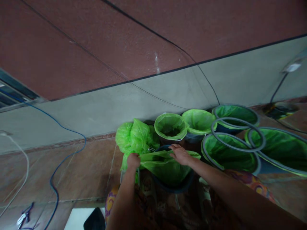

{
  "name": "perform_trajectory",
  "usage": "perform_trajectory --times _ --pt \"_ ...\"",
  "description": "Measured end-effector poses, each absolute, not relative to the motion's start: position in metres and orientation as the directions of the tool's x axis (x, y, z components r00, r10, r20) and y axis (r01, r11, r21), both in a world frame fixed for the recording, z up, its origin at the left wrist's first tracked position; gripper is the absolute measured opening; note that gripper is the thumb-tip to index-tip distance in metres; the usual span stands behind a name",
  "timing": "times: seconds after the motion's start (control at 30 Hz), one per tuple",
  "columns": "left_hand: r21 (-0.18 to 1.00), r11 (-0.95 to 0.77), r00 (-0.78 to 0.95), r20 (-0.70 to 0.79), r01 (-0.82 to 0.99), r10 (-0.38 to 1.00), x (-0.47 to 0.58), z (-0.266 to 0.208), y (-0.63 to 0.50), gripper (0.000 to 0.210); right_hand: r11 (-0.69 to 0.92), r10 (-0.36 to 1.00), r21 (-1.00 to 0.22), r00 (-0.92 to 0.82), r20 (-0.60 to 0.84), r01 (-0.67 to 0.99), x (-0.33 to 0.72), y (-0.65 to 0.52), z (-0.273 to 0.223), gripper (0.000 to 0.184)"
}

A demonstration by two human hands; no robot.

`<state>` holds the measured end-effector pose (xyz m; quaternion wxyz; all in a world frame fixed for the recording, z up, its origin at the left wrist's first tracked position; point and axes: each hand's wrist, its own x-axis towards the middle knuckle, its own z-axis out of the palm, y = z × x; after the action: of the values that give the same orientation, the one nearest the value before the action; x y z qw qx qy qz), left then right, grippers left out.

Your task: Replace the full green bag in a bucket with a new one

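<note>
Two hands stretch green liner (165,166) over bucket (176,188).

Lined bins (230,153) crowd the right; floor (79,166) left lies open.

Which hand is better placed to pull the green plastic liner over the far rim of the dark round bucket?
Right, probably. The right hand already rests on the far edge of the green plastic liner at the dark round bucket. The left hand grips the liner's near-left edge, away from that rim.
</note>
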<state>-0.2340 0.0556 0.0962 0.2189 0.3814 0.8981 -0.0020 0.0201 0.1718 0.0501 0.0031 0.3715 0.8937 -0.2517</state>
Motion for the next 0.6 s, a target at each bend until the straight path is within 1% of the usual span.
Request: perform_trajectory --times 0.07,0.13,0.3,0.37,0.47,0.6 --pt "0.16 0.705 -0.606 -0.403 0.691 0.686 -0.232 0.098 0.055 0.027 0.59 0.664 -0.46 -0.723 -0.19 0.663 0.011 0.178 0.046 0.04" --pt "0.158 0.698 -0.596 -0.413 0.698 0.689 -0.231 0.1 0.055 0.031 0.597 0.65 -0.459 -0.732 -0.205 0.658 0.003 0.183 0.041 0.041" --pt "0.158 0.685 -0.578 -0.423 0.711 0.698 -0.229 0.101 0.056 0.032 0.635 0.587 -0.429 -0.762 -0.273 0.643 -0.009 0.183 0.023 0.058" --pt "0.16 0.681 -0.572 -0.427 0.714 0.7 -0.229 0.101 0.056 0.031 0.631 0.589 -0.406 -0.749 -0.304 0.661 -0.011 0.181 0.02 0.059" --pt "0.159 0.677 -0.564 -0.436 0.719 0.701 -0.231 0.1 0.055 0.029 0.608 0.614 -0.38 -0.716 -0.331 0.697 -0.013 0.18 0.023 0.05" --pt "0.154 0.682 -0.567 -0.442 0.715 0.695 -0.234 0.099 0.054 0.026 0.607 0.647 -0.358 -0.702 -0.297 0.71 -0.015 0.185 0.038 0.03"
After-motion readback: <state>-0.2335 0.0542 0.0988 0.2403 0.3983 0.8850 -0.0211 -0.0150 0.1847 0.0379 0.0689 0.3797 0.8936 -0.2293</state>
